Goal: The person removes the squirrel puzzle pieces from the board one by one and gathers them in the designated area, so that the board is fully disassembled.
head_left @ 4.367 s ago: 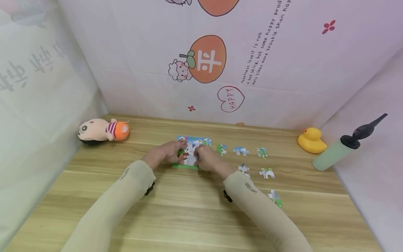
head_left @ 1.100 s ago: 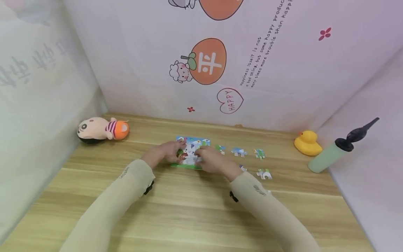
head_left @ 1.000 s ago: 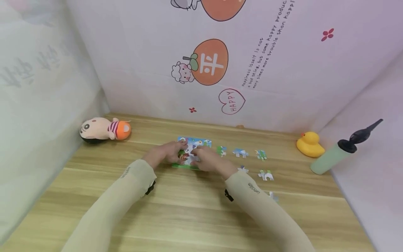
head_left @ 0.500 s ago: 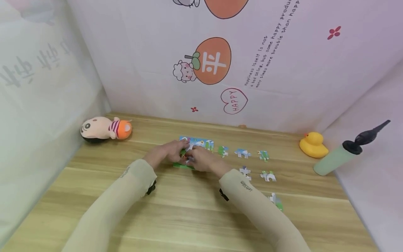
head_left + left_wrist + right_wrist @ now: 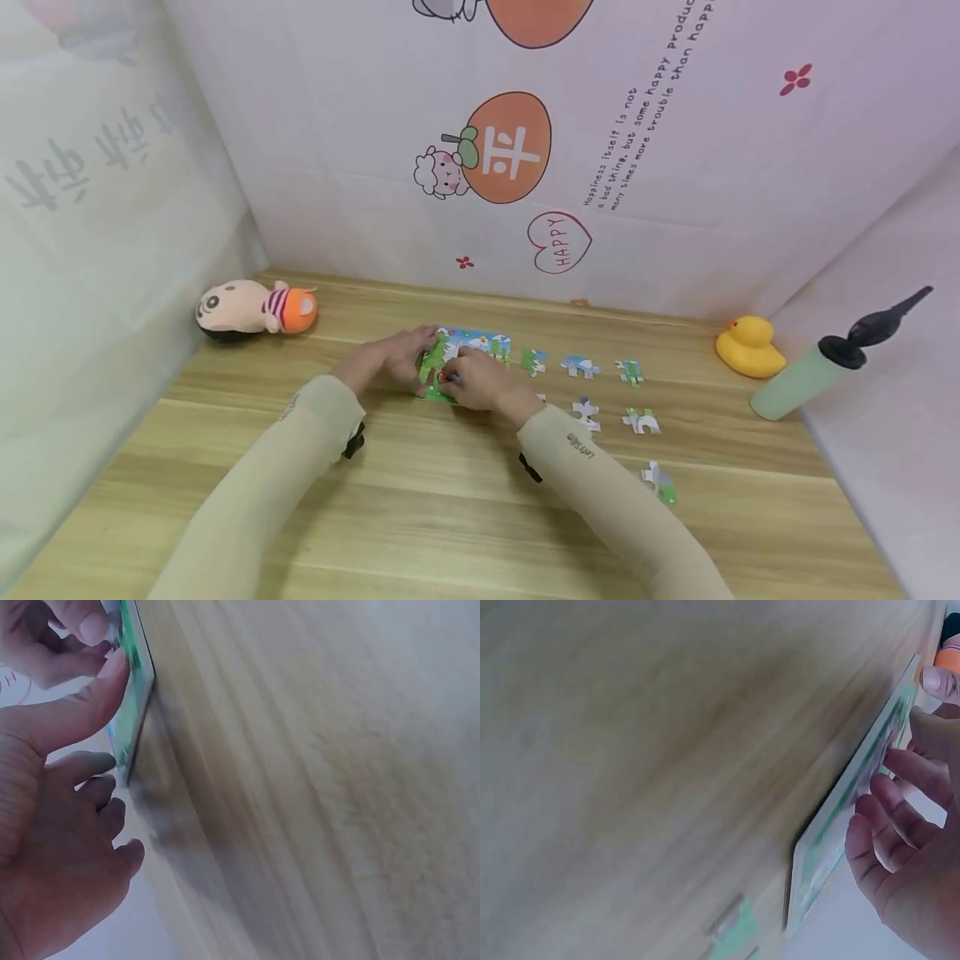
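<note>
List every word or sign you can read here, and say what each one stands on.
"平": white sign on the orange fruit print, backdrop.
"HAPPY": in the red heart outline, backdrop.
"Happiness itself is not a bad thing, but some...": slanted text, partly cut off.
Small print on the right sleeve: unreadable.
Grey characters on the left wall: blurred.

Soft, even light is filling the head view, and nothing is glaring. The forearms are casting only pale, diffuse shadows on the wooden table in the lower part of the frame. The walls are bending outward near the left and right edges, as a wide lens does. Both wrist views are looking dimmer and blurred: the wood grain is smearing into streaks, and the close fingers are staying soft.
</note>
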{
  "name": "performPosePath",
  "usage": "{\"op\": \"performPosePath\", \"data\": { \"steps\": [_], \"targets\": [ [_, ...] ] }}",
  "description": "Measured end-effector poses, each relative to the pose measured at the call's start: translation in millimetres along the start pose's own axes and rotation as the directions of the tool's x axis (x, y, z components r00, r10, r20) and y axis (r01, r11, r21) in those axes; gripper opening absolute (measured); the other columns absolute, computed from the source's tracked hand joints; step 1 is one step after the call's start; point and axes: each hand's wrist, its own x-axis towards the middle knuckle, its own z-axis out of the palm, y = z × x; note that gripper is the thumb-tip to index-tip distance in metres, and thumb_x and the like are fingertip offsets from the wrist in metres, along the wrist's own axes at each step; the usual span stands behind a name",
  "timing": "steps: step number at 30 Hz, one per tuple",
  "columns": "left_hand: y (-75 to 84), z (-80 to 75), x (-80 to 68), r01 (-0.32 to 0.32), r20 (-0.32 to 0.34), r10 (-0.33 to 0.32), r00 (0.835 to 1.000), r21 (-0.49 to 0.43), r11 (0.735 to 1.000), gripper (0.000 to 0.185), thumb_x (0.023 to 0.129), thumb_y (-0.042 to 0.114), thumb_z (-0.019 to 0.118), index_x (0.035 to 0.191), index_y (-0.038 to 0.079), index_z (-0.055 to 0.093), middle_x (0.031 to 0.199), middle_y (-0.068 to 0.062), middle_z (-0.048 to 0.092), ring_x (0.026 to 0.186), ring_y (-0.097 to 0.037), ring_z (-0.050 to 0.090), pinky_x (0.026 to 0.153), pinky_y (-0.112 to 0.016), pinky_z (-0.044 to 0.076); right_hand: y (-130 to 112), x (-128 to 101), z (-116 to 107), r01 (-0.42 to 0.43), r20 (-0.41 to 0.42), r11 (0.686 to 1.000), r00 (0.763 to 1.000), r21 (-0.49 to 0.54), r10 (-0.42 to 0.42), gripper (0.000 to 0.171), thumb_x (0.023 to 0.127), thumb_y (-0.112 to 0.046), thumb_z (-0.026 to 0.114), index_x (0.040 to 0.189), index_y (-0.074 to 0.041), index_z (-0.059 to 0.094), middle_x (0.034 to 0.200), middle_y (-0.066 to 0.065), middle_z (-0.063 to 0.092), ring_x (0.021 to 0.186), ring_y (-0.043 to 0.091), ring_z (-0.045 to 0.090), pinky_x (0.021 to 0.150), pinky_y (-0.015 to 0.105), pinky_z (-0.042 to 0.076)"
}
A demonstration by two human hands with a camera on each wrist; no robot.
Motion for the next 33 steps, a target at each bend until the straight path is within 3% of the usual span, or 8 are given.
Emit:
{"op": "performPosePath", "data": {
  "steps": [3, 10, 20, 26, 33],
  "targets": [
    [-4.0, 1.0, -0.9, 0.01, 0.009, -0.01, 1.0, 0.006, 1.0, 0.112, 0.082, 0.03, 0.088, 0.164, -0.003, 0.019, 0.175, -0.024, 0.006, 0.161, -0.049, 0.013, 0.133, -0.062, 0.018, -3, -1, 1, -0.019, -0.014, 1.0, 1.0, 0.01, 0.019, 0.024, 0.1, -0.032, 0.071, 0.107, -0.011, 0.08, 0.11, 0.006, 0.07, 0.099, 0.019, 0.063, 0.091, 0.035, 0.059],
    [-8.6, 1.7, -2.6, 0.035, 0.037, -0.032, 0.999, -0.077, 0.996, 0.115, 0.083, 0.029, 0.089, 0.166, 0.002, 0.014, 0.177, -0.018, 0.0, 0.163, -0.046, 0.005, 0.134, -0.061, 0.012, -5, 2, 6, -0.05, -0.049, 0.999, 0.998, 0.012, 0.051, 0.022, 0.097, -0.029, 0.075, 0.105, -0.009, 0.077, 0.107, 0.005, 0.071, 0.1, 0.02, 0.065, 0.092, 0.034, 0.061],
    [-2.2, -2.0, 1.4, 0.083, 0.074, -0.083, 0.994, 0.007, 0.997, 0.117, 0.083, 0.03, 0.089, 0.167, 0.005, 0.012, 0.177, -0.016, -0.002, 0.163, -0.045, 0.007, 0.134, -0.061, 0.013, -7, 5, 9, -0.14, -0.053, 0.986, 0.988, 0.087, 0.145, 0.027, 0.095, -0.027, 0.077, 0.109, -0.008, 0.065, 0.106, 0.005, 0.066, 0.097, 0.019, 0.063, 0.085, 0.033, 0.059],
    [0.7, -2.9, 4.8, 0.105, 0.073, -0.107, 0.992, 0.036, 0.994, 0.118, 0.082, 0.03, 0.089, 0.167, 0.006, 0.012, 0.177, -0.017, -0.001, 0.163, -0.045, 0.007, 0.134, -0.06, 0.014, -14, -5, 4, -0.066, -0.147, 0.984, 0.985, 0.163, 0.091, 0.02, 0.098, -0.014, 0.073, 0.11, -0.008, 0.059, 0.095, 0.006, 0.072, 0.083, 0.017, 0.069, 0.073, 0.029, 0.06],
    [2.0, 0.7, 2.9, 0.101, 0.079, -0.102, 0.992, 0.02, 0.995, 0.117, 0.082, 0.029, 0.089, 0.166, 0.003, 0.012, 0.177, -0.017, -0.003, 0.164, -0.042, 0.004, 0.135, -0.057, 0.013, -7, -32, -19, 0.031, -0.276, 0.988, 0.961, 0.153, 0.013, 0.009, 0.097, -0.006, 0.07, 0.1, -0.008, 0.061, 0.087, 0.005, 0.073, 0.073, 0.012, 0.066, 0.062, 0.019, 0.054]
  ]
}}
